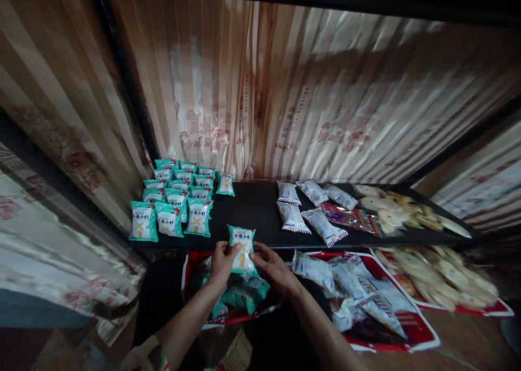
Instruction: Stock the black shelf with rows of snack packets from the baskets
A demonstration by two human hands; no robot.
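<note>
- Several loose teal packets [244, 300] in the red-and-white basket [186, 281], at six o'clock from the held packet [242, 251], lower than the black shelf [256, 208].
- Held above the basket, by the shelf's near edge. Grip pinching the packet by its sides: left hand [222, 261] at nine o'clock, right hand [271, 265] at three.
- Judged to be mid-handling, with a single packet steadied in both hands. Called for next, most likely: light, even pressure and clearance over the shelf edge.
- Looks plump and soft, teal around a white front, dark lettering above pale-yellow pictures, crimped along the top.
- Farther, on the shelf: rows of matching packets [198, 217] at ten o'clock, with one lone packet [226, 184] at eleven; silvery packets [293, 217] at two.
- Behind, at twelve: patterned curtain [345, 100].
</note>
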